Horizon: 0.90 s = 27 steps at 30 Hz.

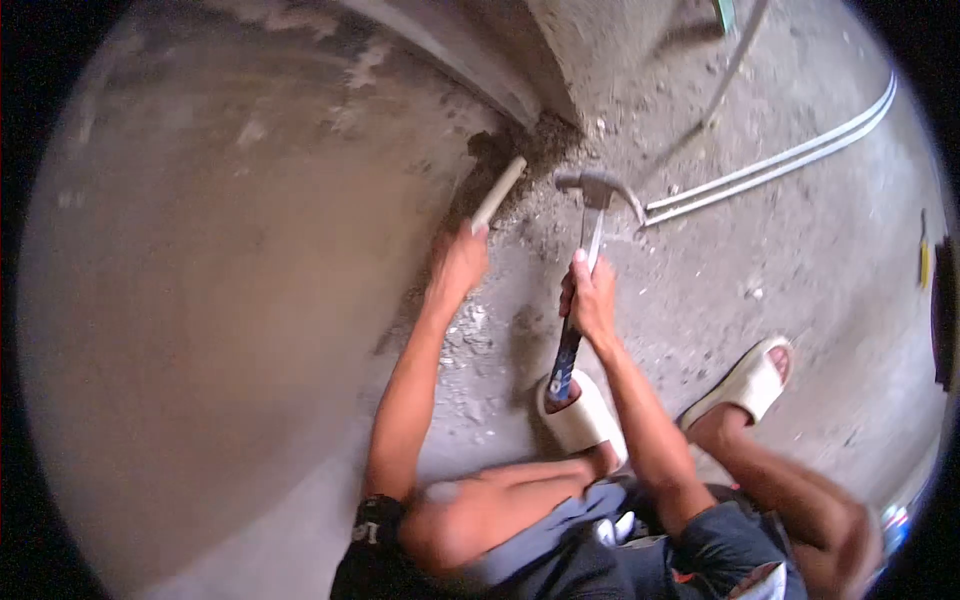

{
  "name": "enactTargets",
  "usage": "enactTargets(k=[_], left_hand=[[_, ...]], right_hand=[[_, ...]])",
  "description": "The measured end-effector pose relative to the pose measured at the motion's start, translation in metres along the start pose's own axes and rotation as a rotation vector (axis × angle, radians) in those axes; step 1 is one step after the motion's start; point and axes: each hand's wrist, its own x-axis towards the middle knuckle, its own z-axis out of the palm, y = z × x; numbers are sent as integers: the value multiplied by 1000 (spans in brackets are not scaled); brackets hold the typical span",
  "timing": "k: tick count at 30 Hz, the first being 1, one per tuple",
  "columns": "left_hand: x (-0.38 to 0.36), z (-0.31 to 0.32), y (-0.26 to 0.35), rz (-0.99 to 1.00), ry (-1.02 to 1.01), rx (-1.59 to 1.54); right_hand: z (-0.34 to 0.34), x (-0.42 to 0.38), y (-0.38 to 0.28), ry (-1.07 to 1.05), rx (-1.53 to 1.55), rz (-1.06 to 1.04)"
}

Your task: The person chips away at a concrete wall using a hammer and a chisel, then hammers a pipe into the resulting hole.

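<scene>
Left hand (458,262) closed tight around a chisel (497,193), a pale stiff rod, tip set at the base of the wall (230,260) where it meets the floor (800,260). Right hand (590,298) clamped on a hammer (592,215), fingers wrapped at mid-handle, steel head up just beside the chisel's top end, not touching it. The hammer looks head-heavy with a rigid metal shaft and a blue grip (563,370) lower down; best held on that blue part for swing, the current hold is choked up for control. The chisel likely handles as light, hard and non-slip; hold it mid-shaft, well clear of the struck end.

No work surface, everything is on the bare concrete floor. Rubble (470,340) and dust lie scattered near the hole in the wall's foot. The wall is smooth grey plaster, with a grey pipe or strip running down to the corner. Two white conduits (780,165) lie side by side on the floor, well apart from the hands. The person squats, pale slippers (750,385) on both feet, dark shorts, dark wristband on the left arm. Dim, unfinished room, edges blurred by the lens.
</scene>
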Motion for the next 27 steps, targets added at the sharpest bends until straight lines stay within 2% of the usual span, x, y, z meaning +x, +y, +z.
enactTargets(k=[2, 4, 6, 7, 8, 9, 10, 13, 17, 19, 22, 25, 27], left_hand=[[-32, -16, 21, -47, -8, -161], [-50, -30, 29, 20, -35, -178], [-15, -20, 20, -30, -23, -242], [14, 18, -4, 65, 97, -300], [13, 14, 0, 164, 215, -356], [6, 10, 2, 5, -23, -346], [-11, -7, 15, 0, -14, -371], [-41, -26, 28, 66, -7, -303], [-10, 7, 11, 116, 123, -267], [3, 19, 1, 94, 193, -209], [14, 26, -8, 58, 209, -154], [26, 36, -17, 92, 191, -178], [19, 19, -3, 67, 166, -180]], right_hand=[[-3, -9, -10, 1, -31, -34], [-5, -12, -13, -16, -44, -20], [-5, -10, -15, -41, -63, -39], [-6, -13, -15, -39, -59, -45], [-7, -16, -13, -49, -74, -48], [-10, -16, -14, -60, -74, -69], [-13, -14, -16, -68, -76, -90], [-12, -17, -14, -31, -19, -116], [-4, -3, -2, 49, -32, -197], [3, -2, -5, 32, -14, -167], [12, 6, -5, 31, -14, -154], [17, 13, 3, 59, -173, -187], [16, 21, 11, 60, -185, -210]])
